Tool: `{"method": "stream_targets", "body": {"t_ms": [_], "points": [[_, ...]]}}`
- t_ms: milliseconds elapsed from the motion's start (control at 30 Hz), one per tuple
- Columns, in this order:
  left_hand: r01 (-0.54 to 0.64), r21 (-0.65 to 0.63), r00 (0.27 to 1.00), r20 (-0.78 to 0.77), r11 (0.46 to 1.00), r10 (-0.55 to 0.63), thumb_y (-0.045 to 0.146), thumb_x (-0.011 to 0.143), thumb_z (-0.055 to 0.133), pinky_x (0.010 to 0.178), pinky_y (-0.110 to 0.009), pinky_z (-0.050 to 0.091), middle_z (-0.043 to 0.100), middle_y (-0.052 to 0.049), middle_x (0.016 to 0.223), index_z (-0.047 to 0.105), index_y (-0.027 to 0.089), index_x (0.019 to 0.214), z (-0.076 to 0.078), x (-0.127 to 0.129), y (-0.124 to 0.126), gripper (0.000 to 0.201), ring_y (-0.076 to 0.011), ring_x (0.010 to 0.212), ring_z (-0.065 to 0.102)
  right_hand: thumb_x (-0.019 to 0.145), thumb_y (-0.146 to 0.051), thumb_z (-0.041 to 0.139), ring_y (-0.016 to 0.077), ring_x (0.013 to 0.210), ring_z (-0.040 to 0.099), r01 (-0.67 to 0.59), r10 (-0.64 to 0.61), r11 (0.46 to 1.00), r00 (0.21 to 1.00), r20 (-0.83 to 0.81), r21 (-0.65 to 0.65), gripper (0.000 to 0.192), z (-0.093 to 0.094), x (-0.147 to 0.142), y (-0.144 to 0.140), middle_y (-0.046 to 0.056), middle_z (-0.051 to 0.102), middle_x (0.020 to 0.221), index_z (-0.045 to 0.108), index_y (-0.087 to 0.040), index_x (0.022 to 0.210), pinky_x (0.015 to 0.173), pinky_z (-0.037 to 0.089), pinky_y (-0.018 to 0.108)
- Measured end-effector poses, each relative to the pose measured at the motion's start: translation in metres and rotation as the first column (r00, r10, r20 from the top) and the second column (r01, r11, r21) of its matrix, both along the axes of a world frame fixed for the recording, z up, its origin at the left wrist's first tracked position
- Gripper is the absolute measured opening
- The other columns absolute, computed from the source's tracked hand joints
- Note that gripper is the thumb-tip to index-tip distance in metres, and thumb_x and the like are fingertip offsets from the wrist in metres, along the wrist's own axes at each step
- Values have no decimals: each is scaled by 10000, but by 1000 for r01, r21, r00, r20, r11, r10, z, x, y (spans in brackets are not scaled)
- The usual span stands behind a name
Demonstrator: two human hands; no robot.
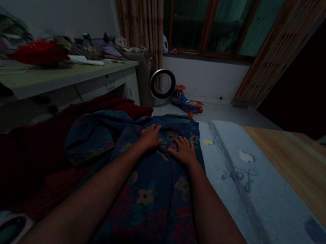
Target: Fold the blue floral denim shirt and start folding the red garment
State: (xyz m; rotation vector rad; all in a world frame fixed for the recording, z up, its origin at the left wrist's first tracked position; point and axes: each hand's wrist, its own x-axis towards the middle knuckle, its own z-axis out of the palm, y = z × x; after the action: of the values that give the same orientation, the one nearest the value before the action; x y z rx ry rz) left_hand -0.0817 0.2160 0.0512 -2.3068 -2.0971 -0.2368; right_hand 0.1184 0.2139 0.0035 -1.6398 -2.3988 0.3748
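Note:
A dark blue garment with a flower print (152, 183) lies spread out in front of me, and a sleeve-like part of it (93, 134) bunches off to the left. My left hand (150, 137) rests flat on its far part, fingers apart. Close by on the right, my right hand (183, 150) also presses on the cloth with spread fingers. Neither hand grips anything. Under the garment's right edge lies a pale blue mat (232, 183) with grey lettering and small patches of print.
Dark red cloth (37, 151) is heaped at the left, below a cluttered desk (98, 70). Bare wooden surface (299, 152) shows at the right. Beyond stand a washing machine with its round door (162, 84) swung out and a blue and orange ride-on toy (185, 101).

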Motion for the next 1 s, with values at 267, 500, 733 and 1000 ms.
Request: {"method": "stream_targets", "body": {"t_ms": [267,500,733,1000], "points": [[-387,278,892,-130,879,434,350,738,711,1065,-517,330,251,-186,1536,310,215,1450,14,-41,-80,829,-405,1353,333,850,-590,522,321,1386,286,14,-7,997,996,-86,73,635,2,-1,2,99,389,1503,490,-245,1383,1106,178,551],[-393,112,919,11,913,394,198,839,526,866,-362,497,600,-137,1206,175,228,1505,8,-55,-87,754,-277,1034,644,920,-337,472,249,1154,500,-19,57,983,977,-204,182,323,9,-5,2,75,617,1229,672,-233,1150,1003,344,398],[-375,317,912,294,871,285,153,818,501,873,-337,502,636,-83,1209,156,222,1507,54,-36,-96,773,-260,1044,643,875,-442,541,301,1354,345,-163,166,985,985,-54,54,450,3,-9,-1,57,430,1480,574,-312,1306,1093,202,542],[25,378,967,224,925,-118,82,775,506,909,-349,480,607,-83,1227,222,223,1503,60,26,-137,794,-241,1067,591,783,-383,543,225,974,628,-60,-100,984,589,-802,-167,326,-1,12,23,43,700,1046,699,-222,1020,859,489,376]]}}
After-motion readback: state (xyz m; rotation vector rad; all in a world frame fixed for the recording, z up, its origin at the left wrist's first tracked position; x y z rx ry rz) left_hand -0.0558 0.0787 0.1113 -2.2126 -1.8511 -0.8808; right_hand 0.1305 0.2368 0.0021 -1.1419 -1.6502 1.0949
